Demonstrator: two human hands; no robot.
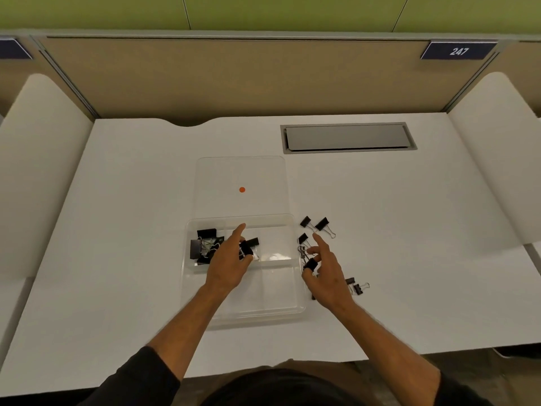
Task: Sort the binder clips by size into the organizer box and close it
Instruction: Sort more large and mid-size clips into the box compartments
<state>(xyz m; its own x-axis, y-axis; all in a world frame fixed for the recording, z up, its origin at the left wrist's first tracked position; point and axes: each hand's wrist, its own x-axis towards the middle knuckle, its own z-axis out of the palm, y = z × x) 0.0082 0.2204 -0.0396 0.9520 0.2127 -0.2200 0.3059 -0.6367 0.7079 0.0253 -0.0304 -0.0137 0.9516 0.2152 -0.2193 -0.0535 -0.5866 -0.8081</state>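
Here, nearest the front edge of the white tabletop [117, 200], two bare forearms in pushed-up dark sleeves [140, 376] reach forward. The clear plastic organizer box [243, 313] sits just left of the middle of the tabletop, toward the front, its base split into compartments by low walls.

The left hand [228, 268] hovers over the box's far middle compartment, forefinger pointing away, thumb and a curled finger pinching a black medium binder clip [246, 249]; another clip of like size [253, 241] lies just beyond it in that compartment. In the far left compartment lies a heap of large black binder clips [203, 244] with silver wire handles.

The right hand [328, 276] is just off the box's right wall, forefinger stretched out, thumb and a bent finger gripping a small black binder clip [311, 264]. Touching its fingertips is a tangle of small clips [303, 250] on the tabletop. Behind the hand, nearer the front edge, a pair of small black clips [355, 285] lies beside the wrist. Farther on, two loose black clips [314, 224] rest side by side beyond the fingertips, clear of the box.

Beyond the base, the clear hinged lid [240, 171] lies open and flat on the tabletop, an orange round sticker [241, 189] at its middle. Toward the far right sits a grey metal cable hatch [348, 138] set into the tabletop, and on the tan partition behind is a dark plate reading 247 [458, 50].
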